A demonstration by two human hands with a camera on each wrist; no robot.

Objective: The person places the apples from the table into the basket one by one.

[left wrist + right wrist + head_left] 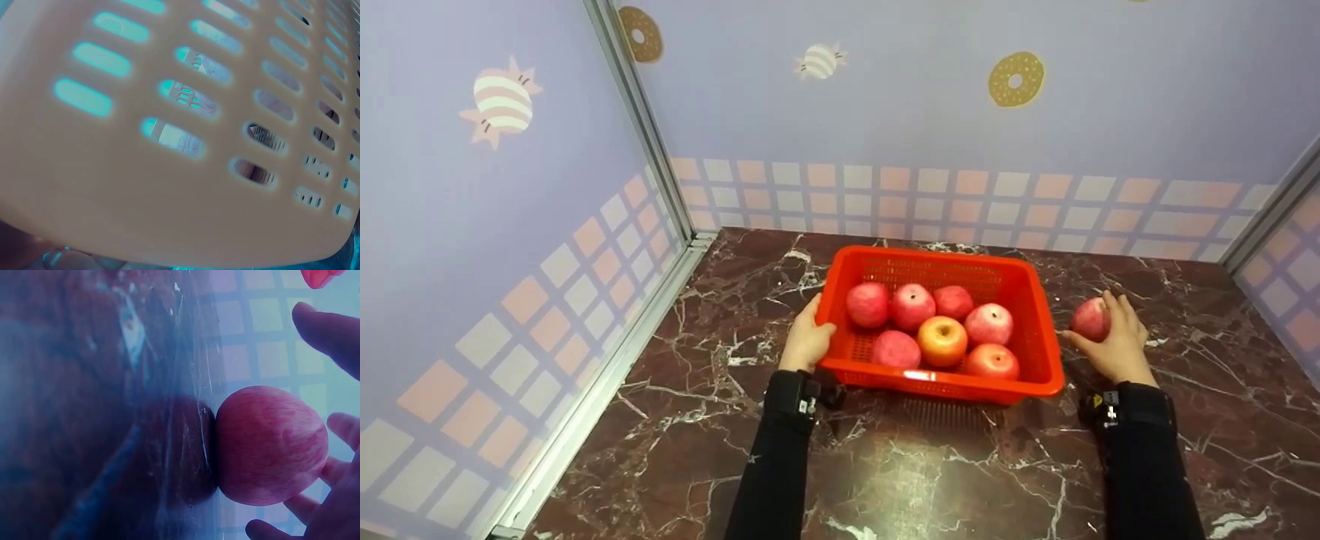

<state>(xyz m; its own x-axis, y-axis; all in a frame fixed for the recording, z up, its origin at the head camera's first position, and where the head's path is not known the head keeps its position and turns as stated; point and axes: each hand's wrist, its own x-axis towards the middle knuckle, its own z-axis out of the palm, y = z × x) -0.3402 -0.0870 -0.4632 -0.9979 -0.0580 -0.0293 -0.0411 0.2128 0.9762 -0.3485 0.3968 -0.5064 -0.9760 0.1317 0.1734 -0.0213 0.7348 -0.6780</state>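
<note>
A red plastic basket (937,386) with slotted walls holds several pink-red apples (913,307) and one yellow-orange apple (942,341). At its left rim my left hand (808,339) grips the edge, thumb over the top. The slotted basket wall (185,208) fills the left wrist view. To the right of the basket, a single pink-red apple (1089,319) rests on the table. My right hand (1119,341) is spread around that apple (271,445). In the right wrist view the thumb stands apart from it, and the other fingers are close behind; contact is unclear.
The brown marbled table (675,450) runs back to a patterned wall (930,112). A second patterned panel (495,247) with a metal frame stands at the left, and another panel (1301,255) borders the right side.
</note>
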